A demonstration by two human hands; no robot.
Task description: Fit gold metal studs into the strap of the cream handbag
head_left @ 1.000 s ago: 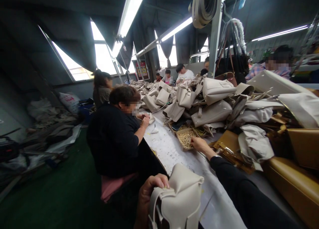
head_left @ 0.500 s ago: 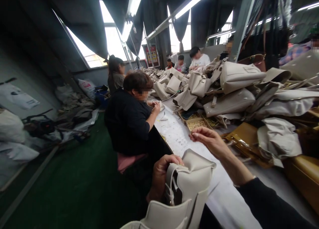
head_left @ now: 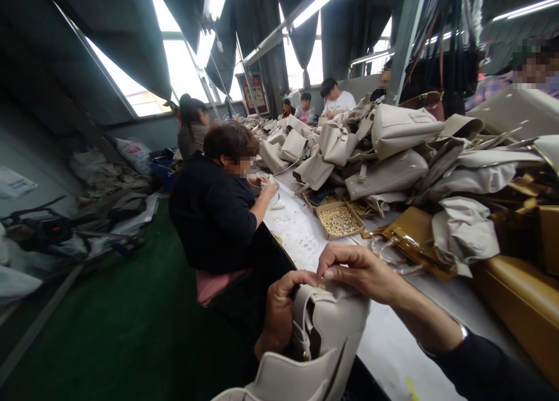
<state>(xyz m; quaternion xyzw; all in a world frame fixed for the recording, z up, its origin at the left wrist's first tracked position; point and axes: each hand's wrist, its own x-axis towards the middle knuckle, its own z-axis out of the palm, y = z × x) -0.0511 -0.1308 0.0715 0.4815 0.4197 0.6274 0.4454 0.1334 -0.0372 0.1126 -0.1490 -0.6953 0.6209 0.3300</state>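
Note:
My left hand [head_left: 280, 312] is wrapped round the top edge of a cream leather bag [head_left: 328, 326] at the near edge of the long table [head_left: 393, 346]. Over that same edge, my right hand [head_left: 357, 270] is closed in a pinch, its fingertips touching the bag close to my left thumb. Whatever the pinch holds is too small to make out. A small cardboard box of brass studs [head_left: 340, 220] lies on the table beyond my hands.
A person in a black top [head_left: 217, 210] sits at the table just ahead on the left, with more people farther along. Heaps of cream bags [head_left: 384, 151] and tan pieces [head_left: 413, 235] cover the table's right side. The green floor [head_left: 109, 325] lies left.
My right hand drew back from the box of studs and came down onto the bag's top edge. The left hand kept its grip on the bag.

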